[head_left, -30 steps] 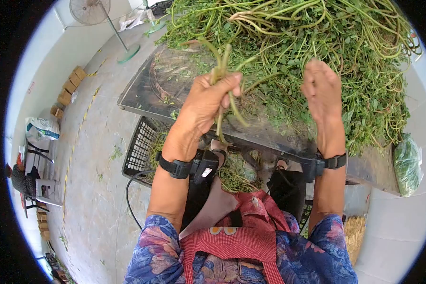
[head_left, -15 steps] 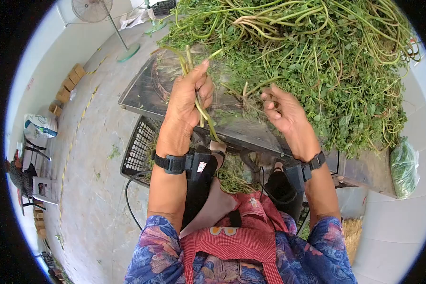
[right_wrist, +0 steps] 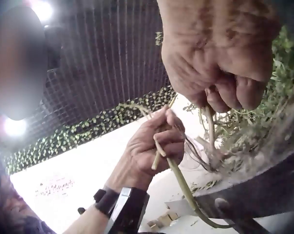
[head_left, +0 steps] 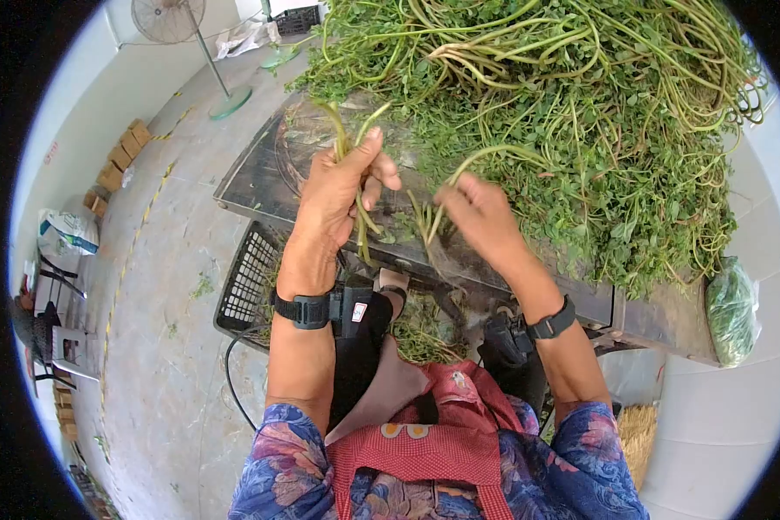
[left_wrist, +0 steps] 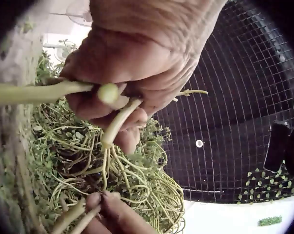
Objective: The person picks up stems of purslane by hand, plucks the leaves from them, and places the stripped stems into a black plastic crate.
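In the head view the left hand (head_left: 336,192) grips a few thick green stems (head_left: 364,227) that poke out above and below the fist. To its right, the right hand (head_left: 484,217) pinches a forked stem with thin roots (head_left: 432,221) hanging over the table's near edge. The two hands are apart. The right wrist view shows the right hand (right_wrist: 220,73) with curled fingers around a stem (right_wrist: 210,127), beside the left hand (right_wrist: 154,146) and its long stem (right_wrist: 182,183). A large heap of leafy greens (head_left: 581,113) lies just beyond the hands.
Under the dark table (head_left: 256,173) stands a black crate (head_left: 250,277) with greens near the feet. A bagged bundle (head_left: 732,312) is at the table's right end. A fan (head_left: 227,102), small boxes (head_left: 120,156) and a stool (head_left: 71,348) stand on the left floor.
The right hand has come down and left from the heap and now pinches a stem. The left hand has moved left and slightly down, keeping its stems.
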`<action>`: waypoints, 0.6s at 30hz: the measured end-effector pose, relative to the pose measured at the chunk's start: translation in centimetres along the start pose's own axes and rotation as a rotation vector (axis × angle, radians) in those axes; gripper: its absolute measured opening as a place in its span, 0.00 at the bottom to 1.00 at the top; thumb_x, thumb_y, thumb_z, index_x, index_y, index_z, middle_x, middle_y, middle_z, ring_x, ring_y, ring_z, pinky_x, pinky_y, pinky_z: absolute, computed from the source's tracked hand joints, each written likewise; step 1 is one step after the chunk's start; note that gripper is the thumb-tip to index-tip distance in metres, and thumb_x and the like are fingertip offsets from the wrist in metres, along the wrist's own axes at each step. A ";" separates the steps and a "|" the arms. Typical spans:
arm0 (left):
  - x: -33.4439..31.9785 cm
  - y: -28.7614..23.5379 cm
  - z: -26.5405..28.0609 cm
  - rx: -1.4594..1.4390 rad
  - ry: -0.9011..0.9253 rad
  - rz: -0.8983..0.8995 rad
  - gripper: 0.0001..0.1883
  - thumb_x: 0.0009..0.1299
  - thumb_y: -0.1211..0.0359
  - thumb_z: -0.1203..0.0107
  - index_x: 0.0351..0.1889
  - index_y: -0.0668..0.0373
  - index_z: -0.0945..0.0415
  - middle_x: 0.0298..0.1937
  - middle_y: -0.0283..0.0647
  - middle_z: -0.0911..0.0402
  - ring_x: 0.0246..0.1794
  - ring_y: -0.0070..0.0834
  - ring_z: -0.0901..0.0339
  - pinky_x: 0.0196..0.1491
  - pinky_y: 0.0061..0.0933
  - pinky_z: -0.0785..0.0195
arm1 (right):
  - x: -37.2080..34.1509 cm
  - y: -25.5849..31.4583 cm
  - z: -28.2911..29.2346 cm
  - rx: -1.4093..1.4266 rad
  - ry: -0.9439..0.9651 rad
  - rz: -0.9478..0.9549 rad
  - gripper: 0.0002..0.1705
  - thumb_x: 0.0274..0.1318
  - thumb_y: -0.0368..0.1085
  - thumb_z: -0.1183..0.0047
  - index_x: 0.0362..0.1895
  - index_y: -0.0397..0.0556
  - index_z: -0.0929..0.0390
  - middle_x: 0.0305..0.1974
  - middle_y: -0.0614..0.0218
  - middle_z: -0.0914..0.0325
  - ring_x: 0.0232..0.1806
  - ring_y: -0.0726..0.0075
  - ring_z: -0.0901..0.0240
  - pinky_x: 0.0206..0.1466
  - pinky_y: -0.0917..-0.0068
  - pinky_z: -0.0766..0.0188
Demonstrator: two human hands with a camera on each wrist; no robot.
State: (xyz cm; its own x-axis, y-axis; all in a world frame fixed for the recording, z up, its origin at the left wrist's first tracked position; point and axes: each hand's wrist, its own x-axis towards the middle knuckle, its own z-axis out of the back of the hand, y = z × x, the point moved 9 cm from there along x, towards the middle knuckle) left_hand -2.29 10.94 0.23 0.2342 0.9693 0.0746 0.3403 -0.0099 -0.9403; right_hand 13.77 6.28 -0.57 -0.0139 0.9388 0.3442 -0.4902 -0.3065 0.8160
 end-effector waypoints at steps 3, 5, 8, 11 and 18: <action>-0.1 0.5 -1.2 0.094 0.091 0.023 0.16 0.67 0.60 0.45 0.30 0.67 0.22 0.22 0.41 0.20 0.10 0.14 0.38 0.14 0.14 0.49 | -1.4 3.2 -1.4 -0.249 0.149 0.122 0.14 0.54 0.41 0.53 0.31 0.41 0.30 0.21 0.45 0.29 0.25 0.40 0.29 0.29 0.52 0.35; -0.2 0.8 -1.7 0.138 0.096 0.041 0.16 0.67 0.60 0.46 0.33 0.67 0.22 0.24 0.42 0.19 0.10 0.14 0.39 0.14 0.14 0.49 | -1.7 4.0 -2.2 -0.384 0.226 0.158 0.14 0.54 0.40 0.55 0.28 0.41 0.31 0.21 0.45 0.28 0.28 0.38 0.29 0.32 0.48 0.35; -0.3 1.3 -2.7 0.151 0.141 0.074 0.15 0.68 0.60 0.47 0.36 0.66 0.22 0.28 0.43 0.18 0.12 0.13 0.40 0.14 0.14 0.49 | -1.9 3.8 -2.9 -0.520 0.295 0.226 0.14 0.53 0.41 0.55 0.28 0.41 0.31 0.22 0.44 0.28 0.28 0.38 0.29 0.33 0.48 0.34; -0.6 1.8 -3.8 0.082 0.230 0.124 0.13 0.68 0.62 0.46 0.36 0.66 0.23 0.31 0.43 0.18 0.14 0.13 0.40 0.16 0.13 0.47 | -2.2 3.2 -3.2 -0.519 0.344 0.217 0.13 0.52 0.40 0.53 0.28 0.41 0.31 0.24 0.44 0.30 0.29 0.35 0.33 0.32 0.47 0.39; 0.1 2.5 -3.7 0.012 0.199 0.100 0.11 0.66 0.67 0.45 0.38 0.68 0.25 0.24 0.35 0.23 0.12 0.12 0.41 0.15 0.13 0.49 | -1.5 2.9 0.5 -0.154 0.198 0.118 0.11 0.50 0.39 0.48 0.35 0.46 0.24 0.18 0.57 0.29 0.19 0.53 0.33 0.26 0.62 0.36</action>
State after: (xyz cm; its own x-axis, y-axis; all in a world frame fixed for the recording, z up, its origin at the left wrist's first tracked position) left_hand 1.98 10.06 -0.86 0.4418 0.8960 0.0443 0.2959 -0.0990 -0.9501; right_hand 12.85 3.92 1.53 -0.2416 0.9150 0.3232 -0.6015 -0.4025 0.6900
